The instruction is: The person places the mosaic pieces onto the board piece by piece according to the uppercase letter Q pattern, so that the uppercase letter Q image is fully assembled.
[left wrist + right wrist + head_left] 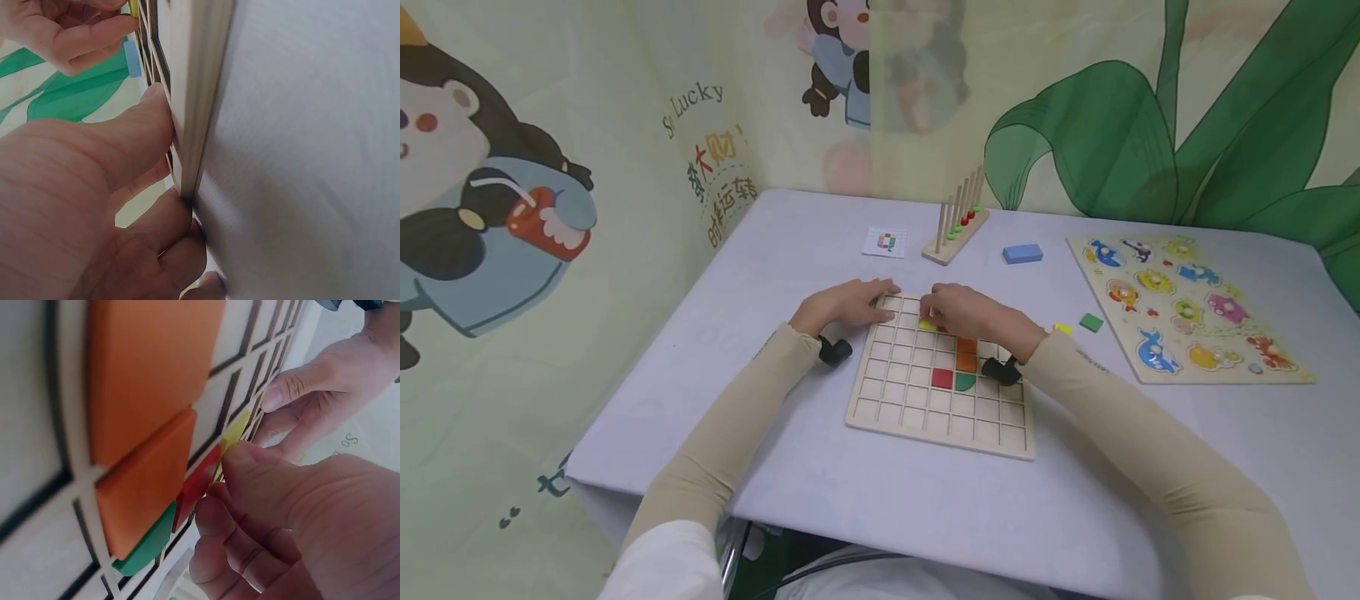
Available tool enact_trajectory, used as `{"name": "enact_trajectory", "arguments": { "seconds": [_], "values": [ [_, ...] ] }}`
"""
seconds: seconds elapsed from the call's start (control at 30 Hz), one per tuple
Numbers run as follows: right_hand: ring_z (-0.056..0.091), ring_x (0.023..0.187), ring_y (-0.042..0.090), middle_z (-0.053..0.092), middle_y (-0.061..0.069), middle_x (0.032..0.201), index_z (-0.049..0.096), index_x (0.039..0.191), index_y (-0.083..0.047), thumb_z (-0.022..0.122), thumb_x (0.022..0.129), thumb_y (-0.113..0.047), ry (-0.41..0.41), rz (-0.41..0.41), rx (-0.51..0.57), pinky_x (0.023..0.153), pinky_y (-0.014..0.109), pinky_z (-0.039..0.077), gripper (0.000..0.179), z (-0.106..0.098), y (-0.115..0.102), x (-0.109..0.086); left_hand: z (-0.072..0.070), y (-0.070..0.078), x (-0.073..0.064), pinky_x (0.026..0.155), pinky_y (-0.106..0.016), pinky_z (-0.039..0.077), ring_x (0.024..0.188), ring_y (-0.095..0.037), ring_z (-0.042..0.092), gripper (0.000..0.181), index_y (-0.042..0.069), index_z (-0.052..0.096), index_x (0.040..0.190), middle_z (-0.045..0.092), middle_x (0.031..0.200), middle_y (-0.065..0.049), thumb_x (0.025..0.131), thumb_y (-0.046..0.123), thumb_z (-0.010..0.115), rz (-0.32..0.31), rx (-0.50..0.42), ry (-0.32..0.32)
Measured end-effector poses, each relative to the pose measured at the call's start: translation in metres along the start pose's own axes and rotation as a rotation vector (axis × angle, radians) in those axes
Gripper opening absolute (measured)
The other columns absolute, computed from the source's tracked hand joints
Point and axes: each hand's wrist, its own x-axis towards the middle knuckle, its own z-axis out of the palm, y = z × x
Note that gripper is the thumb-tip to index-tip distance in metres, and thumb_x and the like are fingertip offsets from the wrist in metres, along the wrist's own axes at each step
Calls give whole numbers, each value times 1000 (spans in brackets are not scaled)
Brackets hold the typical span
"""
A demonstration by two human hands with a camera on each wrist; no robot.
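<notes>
A wooden grid board (888, 409) lies on the table. My left hand (848, 302) holds its far left corner, thumb on the grid face and other fingers bent at the edge, as the left wrist view shows. Between thumb and index finger, my right hand (966, 313) pinches a yellow tile (235, 429) at a cell in the far row. Beside it a red tile (199, 487) and a green tile (150, 542) sit in the grid. Orange tiles (966, 357) run nearer me, then a red square (942, 378) and a rounded green piece (965, 382).
Beyond the board stand a pattern card (885, 242), a peg rack (956, 236) with beads and a blue block (1022, 253). To the right lie a loose green tile (1091, 322), a yellow tile (1063, 328) partly behind my sleeve, and an animal puzzle board (1183, 333).
</notes>
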Motion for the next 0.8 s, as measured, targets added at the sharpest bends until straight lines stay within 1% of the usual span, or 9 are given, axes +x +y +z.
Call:
{"name": "enact_trajectory", "arguments": {
  "seconds": [0.1, 0.3, 0.43, 0.5, 0.6, 0.63, 0.7, 0.73, 0.8],
  "values": [
    [58, 89, 23, 63, 10, 101, 70, 110, -8, 61, 96, -9, -5, -8, -16, 88, 36, 54, 16, 1, 0, 0, 0, 0, 0, 120, -48, 22, 149, -27, 23, 57, 23, 35, 152, 25, 162, -3, 100, 39, 52, 0, -6, -3],
    [60, 92, 23, 65, 10, 102, 74, 110, -6, 63, 95, -8, 39, -39, -1, 90, 37, 54, 19, 1, 4, -4, 0, 2, 0, 119, -47, 24, 148, -28, 25, 57, 22, 35, 152, 28, 161, -4, 101, 39, 51, 3, 11, 5],
    [62, 95, 24, 69, 9, 104, 74, 112, -6, 64, 94, -6, 69, -46, 29, 90, 38, 54, 21, 0, 8, -12, 0, 3, -1, 119, -47, 24, 148, -28, 26, 56, 22, 35, 152, 27, 161, -4, 101, 39, 51, 4, 13, 5],
    [63, 94, 24, 70, 10, 103, 74, 110, -4, 63, 93, -3, 98, -64, 42, 87, 38, 55, 20, -2, 12, -18, 0, 3, -1, 120, -47, 23, 148, -28, 24, 56, 22, 35, 152, 25, 162, -3, 101, 39, 51, 1, 11, 1],
    [64, 88, 23, 70, 11, 100, 74, 107, -1, 62, 93, 0, 148, -69, 60, 82, 37, 56, 18, -7, 20, -28, 1, 3, 0, 121, -45, 21, 149, -26, 22, 56, 22, 35, 152, 24, 162, -3, 101, 39, 51, 2, 9, 2],
    [63, 87, 23, 70, 12, 99, 73, 107, 0, 62, 92, 1, 161, -62, 64, 81, 38, 56, 18, -9, 23, -33, 0, 3, 1, 121, -44, 20, 149, -26, 21, 56, 21, 35, 152, 23, 162, -3, 101, 38, 51, 4, 7, 3],
    [62, 85, 23, 69, 12, 100, 72, 107, 1, 61, 93, 1, 162, -20, 77, 80, 38, 56, 18, -14, 30, -42, 0, 3, 1, 121, -43, 19, 150, -25, 19, 56, 21, 35, 153, 22, 163, -3, 101, 37, 51, 7, 3, 5],
    [61, 85, 23, 69, 13, 100, 71, 108, 1, 61, 93, 1, 145, 8, 83, 80, 38, 56, 18, -18, 34, -47, 1, 2, 1, 122, -43, 19, 150, -25, 19, 56, 21, 35, 153, 22, 163, -3, 101, 37, 51, 6, 0, 5],
    [59, 86, 24, 69, 12, 99, 69, 111, 1, 61, 94, -2, 84, 73, 89, 81, 39, 55, 20, -26, 44, -58, 1, 2, 1, 122, -43, 18, 150, -25, 18, 56, 21, 34, 153, 21, 163, -3, 101, 37, 51, 5, -3, 5]
  ]
}}
